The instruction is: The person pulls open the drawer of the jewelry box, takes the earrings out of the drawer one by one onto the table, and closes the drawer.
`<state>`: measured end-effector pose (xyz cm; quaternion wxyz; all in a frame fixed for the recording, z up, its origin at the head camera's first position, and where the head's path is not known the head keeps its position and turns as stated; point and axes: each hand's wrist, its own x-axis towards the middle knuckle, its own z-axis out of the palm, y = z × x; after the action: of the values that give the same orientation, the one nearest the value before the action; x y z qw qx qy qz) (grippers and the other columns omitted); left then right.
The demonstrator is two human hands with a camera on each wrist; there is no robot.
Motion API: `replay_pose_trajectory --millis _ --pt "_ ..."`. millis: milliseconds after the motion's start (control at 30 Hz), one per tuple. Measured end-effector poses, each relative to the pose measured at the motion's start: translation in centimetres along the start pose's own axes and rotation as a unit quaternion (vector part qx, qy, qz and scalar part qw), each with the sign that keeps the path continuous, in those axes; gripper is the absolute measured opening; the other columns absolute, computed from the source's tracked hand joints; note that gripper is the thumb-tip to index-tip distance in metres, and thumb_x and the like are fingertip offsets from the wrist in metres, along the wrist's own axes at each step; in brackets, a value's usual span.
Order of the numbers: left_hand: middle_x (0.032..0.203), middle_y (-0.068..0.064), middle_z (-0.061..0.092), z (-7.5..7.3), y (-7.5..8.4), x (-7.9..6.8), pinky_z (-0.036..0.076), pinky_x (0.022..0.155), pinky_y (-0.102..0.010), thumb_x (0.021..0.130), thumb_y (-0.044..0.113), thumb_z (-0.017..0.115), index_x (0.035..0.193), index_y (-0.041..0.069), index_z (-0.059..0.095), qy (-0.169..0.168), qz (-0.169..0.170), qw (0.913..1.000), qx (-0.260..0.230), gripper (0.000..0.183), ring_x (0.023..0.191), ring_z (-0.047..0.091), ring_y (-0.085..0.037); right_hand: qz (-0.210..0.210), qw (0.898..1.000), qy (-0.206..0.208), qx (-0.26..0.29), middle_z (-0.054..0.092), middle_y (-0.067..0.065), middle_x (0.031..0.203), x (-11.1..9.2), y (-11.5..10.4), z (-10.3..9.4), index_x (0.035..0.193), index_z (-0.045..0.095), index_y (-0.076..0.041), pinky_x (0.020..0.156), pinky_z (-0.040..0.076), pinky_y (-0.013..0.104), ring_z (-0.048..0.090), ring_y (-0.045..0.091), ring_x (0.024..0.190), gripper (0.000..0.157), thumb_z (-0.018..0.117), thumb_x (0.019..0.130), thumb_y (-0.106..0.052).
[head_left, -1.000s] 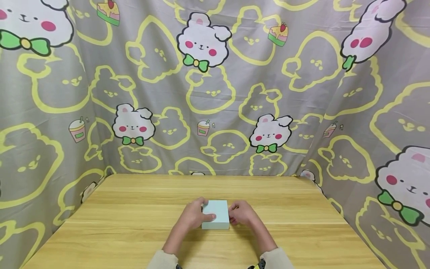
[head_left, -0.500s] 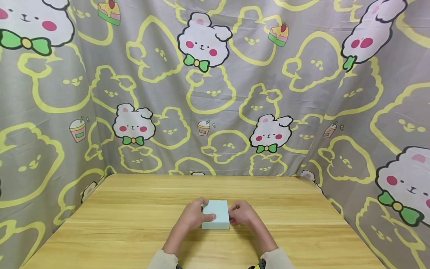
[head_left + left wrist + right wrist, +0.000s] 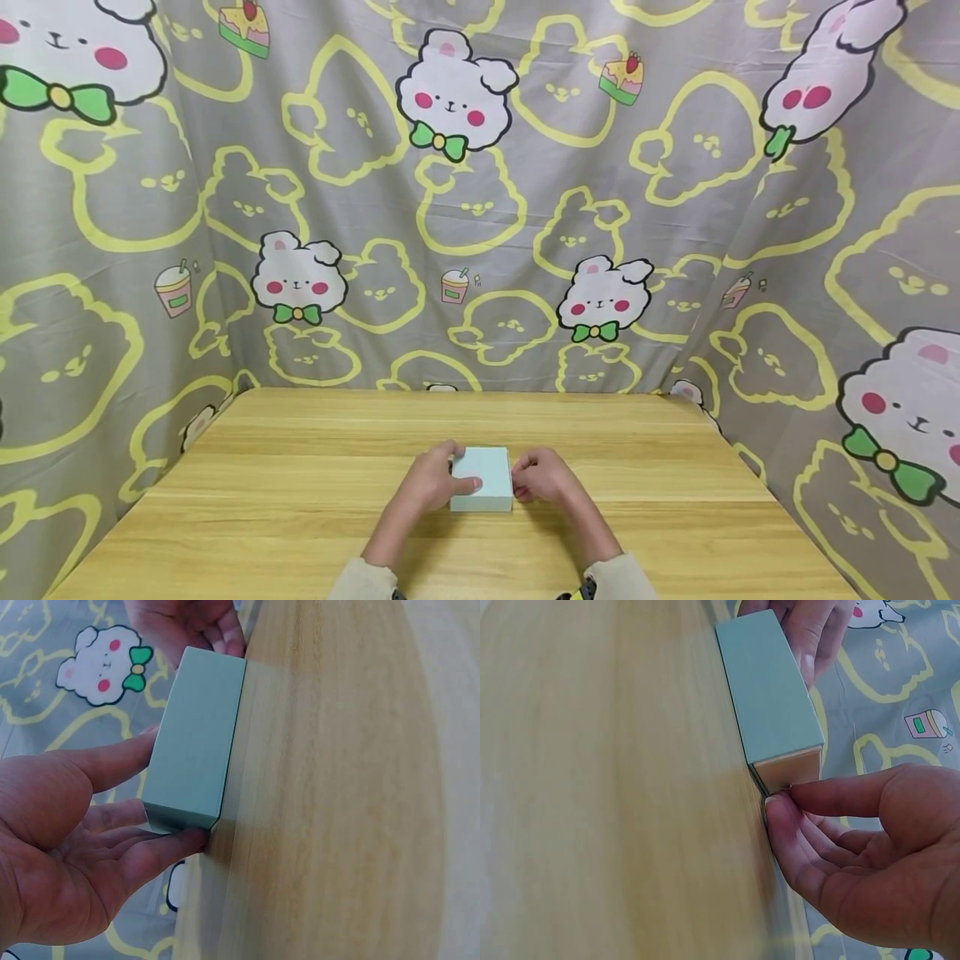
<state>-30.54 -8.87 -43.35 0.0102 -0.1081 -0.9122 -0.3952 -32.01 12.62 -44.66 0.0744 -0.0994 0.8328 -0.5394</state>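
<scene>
A small pale blue-green cardboard box (image 3: 487,465) lies on the wooden table in front of the person. The left hand (image 3: 431,478) grips its left side, thumb over the top and fingers round the far edge. In the left wrist view the box (image 3: 199,727) has a plain long side. At the opposite side is the right hand (image 3: 543,475), its thumb and index fingertip pinching low at the box's tan inner end (image 3: 789,766). That end shows inside the blue-green outer cover (image 3: 769,690). What exactly lies between the fingertips is hidden.
The wooden table (image 3: 315,467) has light grain and stretches out on every side of the box. Behind it and along both sides hangs a grey curtain (image 3: 480,217) printed with white cartoon heads and yellow outlines. Beige sleeves (image 3: 363,578) cover the forearms.
The right hand has shifted very slightly to the right, and a thin line now shows along the box's right edge. The left hand and the box cover stay in place.
</scene>
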Motion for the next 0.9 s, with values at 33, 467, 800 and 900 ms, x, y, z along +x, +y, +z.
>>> replay_pose_trajectory --millis 33,467,800,900 --pt "0.11 -0.019 0.063 0.0 0.0 0.0 0.048 0.073 -0.04 0.076 0.031 0.081 0.121 0.002 0.057 0.0 -0.002 1.0 -0.002 0.058 0.089 0.058 -0.023 0.0 1.0 0.002 0.001 0.063 0.014 0.071 0.0 0.1 -0.1 0.083 0.06 0.009 0.059 0.055 0.035 0.063 0.021 0.062 0.004 0.057 0.081 0.006" --pt "0.111 -0.018 0.063 -0.1 0.2 -0.1 0.049 0.077 -0.044 0.076 0.032 0.081 0.123 0.002 0.057 -0.004 -0.007 1.0 -0.002 0.06 0.092 0.058 -0.025 0.015 1.0 0.01 0.003 0.062 0.015 0.071 -0.3 0.5 -1.2 0.084 0.059 0.009 0.062 0.055 0.036 0.063 0.022 0.063 0.005 0.056 0.081 0.009" --pt "0.112 -0.018 0.062 -0.1 0.2 -0.3 0.049 0.075 -0.043 0.076 0.031 0.08 0.123 0.002 0.056 -0.006 -0.007 0.9999 -0.007 0.06 0.089 0.057 -0.024 0.033 0.999 0.01 0.012 0.062 0.017 0.074 -0.5 1.0 -2.3 0.087 0.059 0.009 0.063 0.054 0.037 0.062 0.025 0.065 0.007 0.055 0.081 0.01" --pt "0.11 -0.017 0.063 -0.1 0.2 -0.3 0.049 0.075 -0.042 0.076 0.031 0.08 0.123 0.002 0.056 -0.006 -0.007 0.9999 -0.006 0.06 0.089 0.057 -0.024 0.033 0.999 0.008 0.008 0.061 0.017 0.075 -0.6 1.0 -2.6 0.087 0.059 0.009 0.063 0.054 0.037 0.062 0.025 0.066 0.007 0.054 0.082 0.009"
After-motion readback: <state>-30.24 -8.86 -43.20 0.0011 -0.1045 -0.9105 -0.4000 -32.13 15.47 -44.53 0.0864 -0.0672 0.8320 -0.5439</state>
